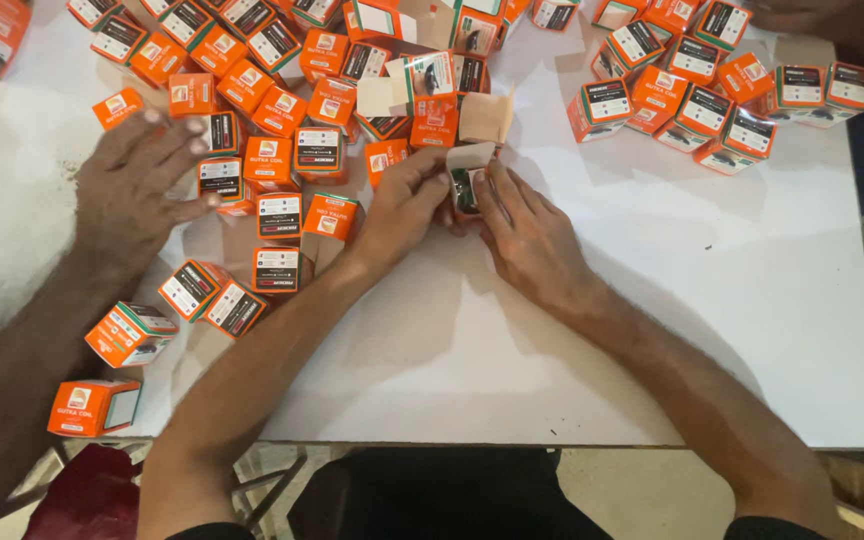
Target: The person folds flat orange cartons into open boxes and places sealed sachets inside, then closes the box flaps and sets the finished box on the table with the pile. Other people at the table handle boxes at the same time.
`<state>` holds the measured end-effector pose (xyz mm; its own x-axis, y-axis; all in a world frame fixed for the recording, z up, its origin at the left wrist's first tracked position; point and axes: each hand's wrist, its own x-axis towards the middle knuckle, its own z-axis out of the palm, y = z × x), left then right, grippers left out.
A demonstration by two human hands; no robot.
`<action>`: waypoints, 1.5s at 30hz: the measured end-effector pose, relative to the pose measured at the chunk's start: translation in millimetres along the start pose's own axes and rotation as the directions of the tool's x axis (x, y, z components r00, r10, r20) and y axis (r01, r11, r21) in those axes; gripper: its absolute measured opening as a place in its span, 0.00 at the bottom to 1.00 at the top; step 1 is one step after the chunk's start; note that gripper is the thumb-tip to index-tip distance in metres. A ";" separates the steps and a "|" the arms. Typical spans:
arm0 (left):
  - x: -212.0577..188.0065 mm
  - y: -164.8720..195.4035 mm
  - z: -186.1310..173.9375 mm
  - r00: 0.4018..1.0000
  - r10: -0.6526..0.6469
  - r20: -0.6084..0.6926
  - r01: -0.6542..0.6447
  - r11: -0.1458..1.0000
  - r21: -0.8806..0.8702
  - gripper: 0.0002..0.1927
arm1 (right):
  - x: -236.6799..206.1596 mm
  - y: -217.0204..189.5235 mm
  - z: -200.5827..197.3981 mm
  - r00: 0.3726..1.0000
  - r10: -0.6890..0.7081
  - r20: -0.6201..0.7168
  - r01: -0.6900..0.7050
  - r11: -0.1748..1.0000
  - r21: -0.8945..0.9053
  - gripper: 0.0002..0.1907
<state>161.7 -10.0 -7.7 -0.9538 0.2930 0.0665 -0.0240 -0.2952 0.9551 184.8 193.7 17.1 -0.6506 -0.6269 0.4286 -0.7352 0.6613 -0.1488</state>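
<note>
Closest to me, the near edge of the white bench (512, 400) runs straight across, and between that edge and my grip the surface is bare, with open room that widens out to my right toward the far right edge.

Both my hands meet over the middle of the bench. My left hand (404, 205) and my right hand (524, 232) are grasping one small carton (467, 180) between the fingertips, left fingers on its left side, right thumb and fingers on its right. Its pale top flap stands open and something dark shows inside; I can't tell what it is.

Just left of my grip, small orange boxes (279, 215) lie scattered and touching, a few tipped on their sides, crowding right up to my left wrist. Further left, two boxes (112, 370) sit near the bench's left corner, one at the very edge.

Out left, another person's hand (142, 185) lies spread flat on the boxes, fingers splayed.

Directly beyond my grip, opened cartons (422, 85) with raised flaps stand close, almost touching the one I hold. Beyond and to my right, a separate cluster of orange boxes (712, 90) sits well apart, with a clear strip of bench between it and my right hand.
</note>
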 end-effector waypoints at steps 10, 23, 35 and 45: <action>-0.6 -2.5 -2.3 1.000 0.003 -0.003 -0.003 0.998 0.063 0.12 | -9.2 4.7 4.8 0.987 0.130 -0.094 -0.096 0.948 0.305 0.30; 4.5 -14.5 7.5 0.993 0.117 -0.011 -0.110 0.957 0.268 0.13 | -10.5 6.7 7.6 0.976 0.163 -0.141 -0.107 0.934 0.340 0.26; -23.0 15.3 7.2 0.755 0.480 0.446 -0.632 0.352 0.690 0.21 | -17.5 14.7 15.9 0.936 0.350 0.027 -0.308 0.782 0.542 0.28; -16.6 7.8 1.4 0.783 0.474 0.403 -0.612 0.471 0.635 0.13 | -9.9 12.1 5.6 0.963 0.270 0.012 -0.216 0.742 0.635 0.27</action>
<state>177.8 -15.8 -1.0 -0.6374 0.4563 0.6209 0.7627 0.2591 0.5926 181.4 205.6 6.1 -0.8271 -0.4299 0.3621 -0.5259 0.3644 -0.7686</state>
